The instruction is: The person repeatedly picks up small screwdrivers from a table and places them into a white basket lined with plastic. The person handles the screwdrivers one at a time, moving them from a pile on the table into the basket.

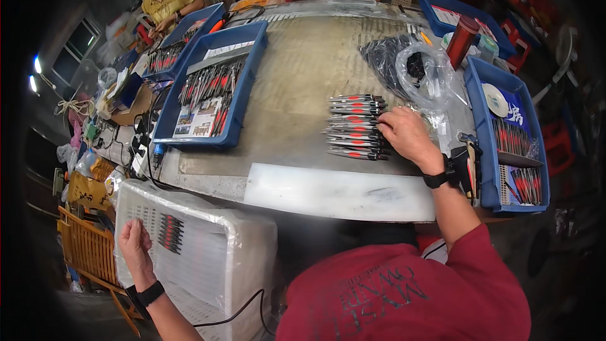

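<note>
Several pens, dark and silver with red grips, lie side by side in a row on the table. My right hand is at the row's right end, its fingers bent and closed against the tips of the pens. At the lower left, my left hand is curled closed above the left side of a white plastic crate lined with clear plastic. What its fingers hold, if anything, is hidden. A small row of similar pens lies inside the crate, just right of that hand.
A white board lies along the table's near edge. Blue trays with pens stand left, and another blue tray stands right. Plastic bags and a dark red cup are at far right. A person sits far left.
</note>
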Action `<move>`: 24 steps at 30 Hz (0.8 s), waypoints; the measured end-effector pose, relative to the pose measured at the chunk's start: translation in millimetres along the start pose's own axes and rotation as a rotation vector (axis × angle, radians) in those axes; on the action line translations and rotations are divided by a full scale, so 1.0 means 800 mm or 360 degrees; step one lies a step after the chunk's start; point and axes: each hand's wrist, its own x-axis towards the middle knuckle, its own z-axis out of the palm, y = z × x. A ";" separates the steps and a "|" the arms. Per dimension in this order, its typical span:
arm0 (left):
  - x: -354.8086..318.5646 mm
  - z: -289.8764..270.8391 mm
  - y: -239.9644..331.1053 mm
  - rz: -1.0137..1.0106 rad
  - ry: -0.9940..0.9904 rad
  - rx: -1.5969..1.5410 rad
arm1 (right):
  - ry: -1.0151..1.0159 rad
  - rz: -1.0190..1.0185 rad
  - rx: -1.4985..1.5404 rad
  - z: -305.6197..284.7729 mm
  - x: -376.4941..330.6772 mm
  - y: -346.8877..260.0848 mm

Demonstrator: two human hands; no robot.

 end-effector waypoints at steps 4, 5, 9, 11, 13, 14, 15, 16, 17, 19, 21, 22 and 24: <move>-0.018 0.042 0.032 0.0104 -0.0215 -0.0084 | -0.0086 0.0152 -0.0199 0.000 -0.009 0.001; -0.021 0.051 0.037 0.0124 -0.0250 -0.0073 | -0.0127 0.0187 -0.0232 0.000 -0.010 0.002; -0.029 0.077 0.048 0.0149 -0.0384 -0.0032 | -0.0108 0.0198 -0.0229 0.001 -0.015 0.001; -0.032 0.087 0.048 0.0153 -0.0443 -0.0075 | -0.0086 0.0195 -0.0248 0.001 -0.015 0.001; -0.037 0.095 0.047 0.0136 -0.0455 -0.0077 | -0.0140 0.0213 -0.0254 0.002 -0.015 0.003; -0.039 0.097 0.047 0.0130 -0.0469 -0.0091 | -0.0157 0.0216 -0.0250 0.004 -0.014 0.004; -0.040 0.098 0.048 0.0127 -0.0519 -0.0111 | -0.0215 0.0251 -0.0205 0.006 -0.012 0.006; -0.041 0.099 0.048 0.0104 -0.0504 -0.0081 | -0.0272 0.0286 -0.0162 0.007 -0.010 0.008; -0.041 0.099 0.048 0.0095 -0.0514 -0.0073 | -0.0330 0.0322 -0.0120 0.009 -0.008 0.011; -0.042 0.100 0.047 0.0086 -0.0526 -0.0066 | -0.0380 0.0308 -0.0045 0.010 -0.005 0.017; -0.044 0.102 0.045 0.0090 -0.0551 -0.0102 | -0.0347 0.0261 0.0063 0.010 -0.005 0.020; -0.046 0.102 0.045 0.0077 -0.0528 -0.0058 | -0.0289 0.0221 0.0135 0.008 -0.005 0.021; -0.049 0.105 0.046 0.0070 -0.0547 -0.0067 | -0.0208 0.0219 0.0290 0.005 -0.002 0.017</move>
